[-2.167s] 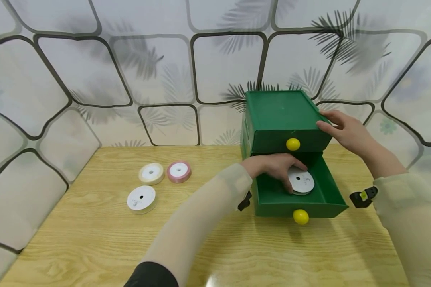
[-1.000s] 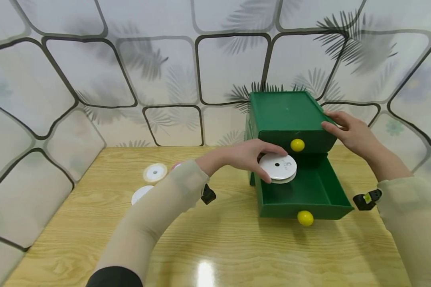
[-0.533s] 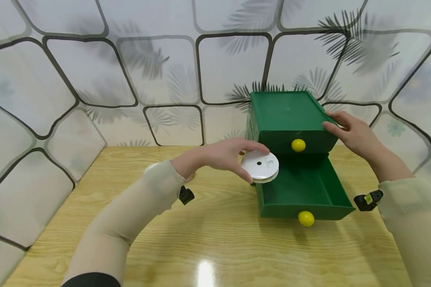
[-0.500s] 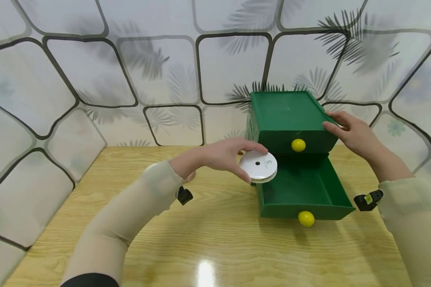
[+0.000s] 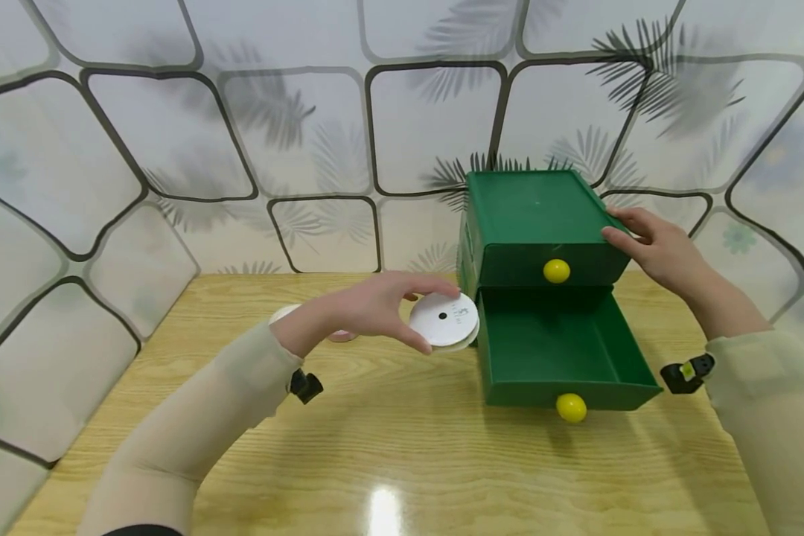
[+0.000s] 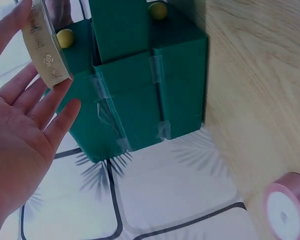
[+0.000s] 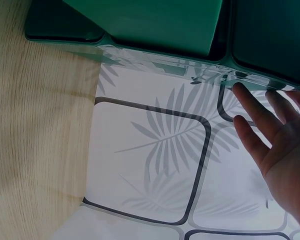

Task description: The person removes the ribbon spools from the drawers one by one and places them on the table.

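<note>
My left hand [image 5: 371, 301] pinches a ribbon spool [image 5: 450, 327] by its edge, thumb in front and fingers behind. It is in the air just left of the pulled-out lower drawer [image 5: 549, 353]. In the left wrist view, the spool [image 6: 44, 52] shows pale gold ribbon printed with a rose and script. My right hand [image 5: 663, 253] touches the upper right edge of the green drawer unit [image 5: 532, 208]. Seen from the right wrist, its extended fingers [image 7: 260, 110] reach the unit's side. No spool shows inside the lower drawer, and the upper drawer is closed.
Yellow knobs sit on the upper drawer [image 5: 556, 271] and the lower one [image 5: 572, 408], which juts out over the wooden table [image 5: 402, 447]. Behind my left forearm, a pale spool [image 5: 281, 313] and a pink ribbon spool [image 6: 285, 212] are partly hidden. A patterned backdrop [image 5: 328, 134] stands behind.
My left hand has lifted the ribbon spool out of the lower drawer and carried it left past the drawer's side. My right hand keeps its place on the unit.
</note>
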Available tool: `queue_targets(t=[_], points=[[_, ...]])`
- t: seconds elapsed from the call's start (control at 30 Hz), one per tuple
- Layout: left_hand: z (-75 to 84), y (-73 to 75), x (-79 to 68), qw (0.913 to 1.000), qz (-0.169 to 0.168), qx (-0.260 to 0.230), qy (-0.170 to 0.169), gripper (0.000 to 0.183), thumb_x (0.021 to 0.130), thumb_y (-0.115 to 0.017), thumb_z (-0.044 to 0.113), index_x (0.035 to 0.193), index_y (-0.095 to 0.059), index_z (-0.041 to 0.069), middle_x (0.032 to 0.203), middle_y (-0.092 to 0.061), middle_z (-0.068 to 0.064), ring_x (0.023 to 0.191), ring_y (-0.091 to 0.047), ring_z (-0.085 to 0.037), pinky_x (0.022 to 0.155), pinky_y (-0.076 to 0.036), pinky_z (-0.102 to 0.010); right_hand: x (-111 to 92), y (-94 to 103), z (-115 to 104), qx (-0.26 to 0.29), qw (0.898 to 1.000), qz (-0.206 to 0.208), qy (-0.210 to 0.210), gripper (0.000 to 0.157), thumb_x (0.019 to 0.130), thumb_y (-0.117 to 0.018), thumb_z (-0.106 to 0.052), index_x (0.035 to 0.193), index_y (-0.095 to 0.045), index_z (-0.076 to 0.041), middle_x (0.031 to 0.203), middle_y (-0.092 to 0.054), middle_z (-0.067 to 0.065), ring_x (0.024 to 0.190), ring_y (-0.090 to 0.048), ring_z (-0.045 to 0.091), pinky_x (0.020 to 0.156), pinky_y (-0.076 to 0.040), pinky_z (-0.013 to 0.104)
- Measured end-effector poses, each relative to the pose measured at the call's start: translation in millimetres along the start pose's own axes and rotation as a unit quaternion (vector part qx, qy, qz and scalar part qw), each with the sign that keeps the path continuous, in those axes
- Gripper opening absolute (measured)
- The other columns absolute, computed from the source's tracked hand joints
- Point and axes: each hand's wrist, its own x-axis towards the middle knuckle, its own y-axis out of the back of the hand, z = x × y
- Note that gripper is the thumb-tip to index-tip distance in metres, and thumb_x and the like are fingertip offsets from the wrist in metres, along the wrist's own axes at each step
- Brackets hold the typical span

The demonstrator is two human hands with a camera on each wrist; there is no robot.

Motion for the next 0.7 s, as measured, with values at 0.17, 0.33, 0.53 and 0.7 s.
queue_targets(t=[0.17,0.33,0.53,0.7], points=[[-9.1,-1.1,-14.4,0.9995,0.011,0.005,-0.031,0.075,0.074,-0.087,0.023,0.141,-0.053,0.013,0.144,-0.047,0.001,0.129,-0.043,-0.014,0.104,-0.037,-0.033,0,-0.5,0,-0.002,1.0,0.002,0.003,0.069,0.102,-0.044,-0.046,0.152,-0.027,-0.002,0.149,-0.028,0.031,0.128,-0.033,0.057,0.097,-0.03,0.069],[-19.1,-2.4,-28.3,0.9992,0.028,0.001,-0.03,0.075,0.075,-0.087,0.02,0.14,-0.053,0.009,0.145,-0.047,-0.005,0.132,-0.042,-0.018,0.103,-0.039,-0.037,0,-0.2,0,-0.005,1.0,0.002,0.003,0.069,0.102,-0.043,-0.047,0.152,-0.027,-0.002,0.149,-0.029,0.031,0.128,-0.032,0.057,0.097,-0.03,0.07],[-29.6,-5.8,-44.9,0.9986,0.051,-0.014,0.004,0.074,0.073,-0.088,0.019,0.138,-0.055,0.009,0.143,-0.049,-0.004,0.13,-0.044,-0.019,0.102,-0.04,-0.04,0,-0.3,1,-0.004,1.0,0.001,0.003,0.069,0.102,-0.043,-0.046,0.152,-0.026,-0.002,0.149,-0.028,0.031,0.128,-0.032,0.058,0.096,-0.03,0.07],[-40.0,-8.9,-59.7,0.9961,0.059,-0.048,0.043,0.075,0.072,-0.088,0.017,0.139,-0.054,0.008,0.144,-0.049,-0.003,0.13,-0.044,-0.024,0.104,-0.038,-0.045,0,-0.7,1,-0.003,1.0,-0.001,0.002,0.07,0.102,-0.043,-0.047,0.153,-0.025,-0.002,0.15,-0.028,0.031,0.128,-0.031,0.058,0.097,-0.03,0.07]])
